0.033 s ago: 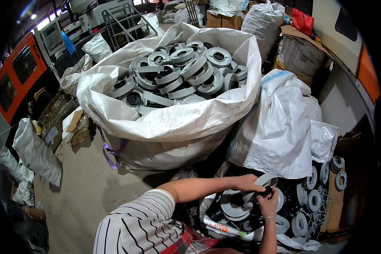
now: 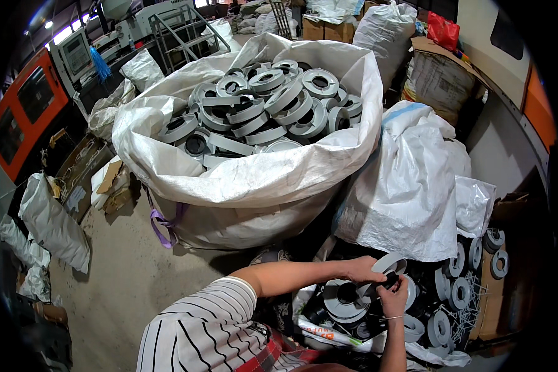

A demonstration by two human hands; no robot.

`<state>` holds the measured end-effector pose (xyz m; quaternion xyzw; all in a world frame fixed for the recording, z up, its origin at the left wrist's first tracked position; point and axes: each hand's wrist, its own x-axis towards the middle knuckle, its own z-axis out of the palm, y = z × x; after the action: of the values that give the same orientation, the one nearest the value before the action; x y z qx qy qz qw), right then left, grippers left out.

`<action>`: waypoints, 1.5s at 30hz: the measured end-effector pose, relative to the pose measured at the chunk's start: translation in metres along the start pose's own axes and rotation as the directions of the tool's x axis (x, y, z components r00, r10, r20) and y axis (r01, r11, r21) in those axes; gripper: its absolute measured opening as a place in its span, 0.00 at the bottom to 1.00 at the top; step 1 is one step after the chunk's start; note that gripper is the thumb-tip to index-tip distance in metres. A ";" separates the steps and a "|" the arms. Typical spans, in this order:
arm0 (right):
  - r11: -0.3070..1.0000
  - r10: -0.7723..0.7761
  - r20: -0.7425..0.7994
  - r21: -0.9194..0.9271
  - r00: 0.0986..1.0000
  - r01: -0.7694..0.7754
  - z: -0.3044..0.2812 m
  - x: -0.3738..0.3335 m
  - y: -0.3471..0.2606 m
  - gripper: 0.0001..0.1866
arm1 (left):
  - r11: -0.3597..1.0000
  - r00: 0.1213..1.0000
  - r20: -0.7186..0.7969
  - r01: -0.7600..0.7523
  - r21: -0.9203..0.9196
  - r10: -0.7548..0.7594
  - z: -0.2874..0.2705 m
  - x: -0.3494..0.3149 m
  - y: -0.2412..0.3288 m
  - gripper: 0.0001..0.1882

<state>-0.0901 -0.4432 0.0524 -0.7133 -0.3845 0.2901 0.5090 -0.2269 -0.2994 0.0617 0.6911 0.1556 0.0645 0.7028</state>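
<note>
At the lower right, my left hand is closed on the near-left side of a grey plastic ring with a raised rim. My right hand pinches a small black piece at the same ring, its fingertips close to those of the left. Whether the black piece sits inside the ring or against it is partly hidden by the fingers. Just below lies a larger-looking grey flanged ring with a dark centre. More loose grey rings and black parts are heaped around my right wrist.
A big white woven sack full of grey and black rings stands ahead. Beside it on the right is a closed white bag. White plastic sprues lie by a cardboard sheet. An orange machine stands far left.
</note>
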 end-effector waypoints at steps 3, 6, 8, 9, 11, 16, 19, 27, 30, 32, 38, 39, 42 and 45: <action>0.993 -0.036 -0.103 0.107 0.994 0.047 0.003 0.009 0.032 0.19 | 0.994 0.996 0.067 -0.065 0.085 0.060 0.000 0.005 -0.007 0.22; 0.944 0.176 -0.061 0.295 0.983 -0.150 0.000 0.012 0.033 0.18 | 0.993 0.993 0.039 -0.113 -0.026 0.114 0.005 0.000 -0.003 0.23; 0.877 0.258 -0.024 0.426 0.966 -0.223 0.005 0.009 0.018 0.21 | 0.981 0.996 0.054 -0.063 -0.182 0.074 0.004 -0.002 0.000 0.24; 0.877 0.209 -0.023 0.448 0.978 -0.176 0.008 0.008 0.018 0.22 | 0.975 0.997 0.037 -0.062 -0.213 0.072 0.003 -0.002 0.001 0.25; 0.942 -0.098 -0.170 0.301 0.980 0.147 0.018 0.006 0.027 0.25 | 0.987 0.995 0.006 -0.100 -0.122 0.102 -0.002 -0.002 -0.004 0.26; 0.584 0.511 0.250 0.601 0.822 -0.545 0.005 0.006 0.008 0.26 | 0.994 0.997 -0.028 -0.072 0.077 0.074 -0.002 -0.002 -0.008 0.23; 0.715 0.404 0.250 0.513 0.880 -0.474 0.000 0.010 0.017 0.26 | 0.999 0.998 -0.062 0.021 0.030 -0.019 -0.005 -0.001 0.012 0.20; 0.892 0.378 -0.055 0.290 0.924 -0.347 -0.018 0.022 0.030 0.31 | 0.904 0.977 -0.095 0.140 -0.404 -0.193 -0.006 0.004 -0.006 0.16; 0.953 0.126 0.010 0.276 0.992 -0.124 -0.025 0.014 0.031 0.40 | 0.816 0.981 -0.019 0.148 -0.558 -0.191 -0.002 0.006 0.007 0.19; 0.995 -0.016 0.084 -0.096 0.996 0.024 -0.025 0.003 -0.002 0.50 | 0.804 0.976 -0.030 0.160 -0.573 -0.215 0.001 0.003 0.011 0.19; 0.929 0.047 0.089 -0.370 0.995 -0.011 -0.011 -0.003 -0.013 0.43 | 0.820 0.976 0.007 0.187 -0.542 -0.218 0.000 0.000 0.000 0.19; 0.939 0.105 0.085 -0.335 0.991 -0.071 -0.011 -0.002 -0.014 0.44 | 0.822 0.976 0.004 0.184 -0.539 -0.216 0.001 0.000 0.000 0.19; 0.973 0.131 -0.001 -0.193 0.991 -0.129 -0.006 -0.002 -0.001 0.42 | 0.844 0.981 -0.019 0.158 -0.512 -0.195 0.001 0.000 0.001 0.19; 0.982 0.181 -0.153 -0.029 0.971 -0.188 -0.015 0.021 0.050 0.39 | 0.986 0.983 -0.181 -0.017 -0.163 -0.013 -0.004 0.002 -0.004 0.23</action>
<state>-0.0542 -0.4427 0.0095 -0.7766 -0.2835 0.2736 0.4916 -0.2270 -0.2952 0.0574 0.6223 0.2127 0.1405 0.7401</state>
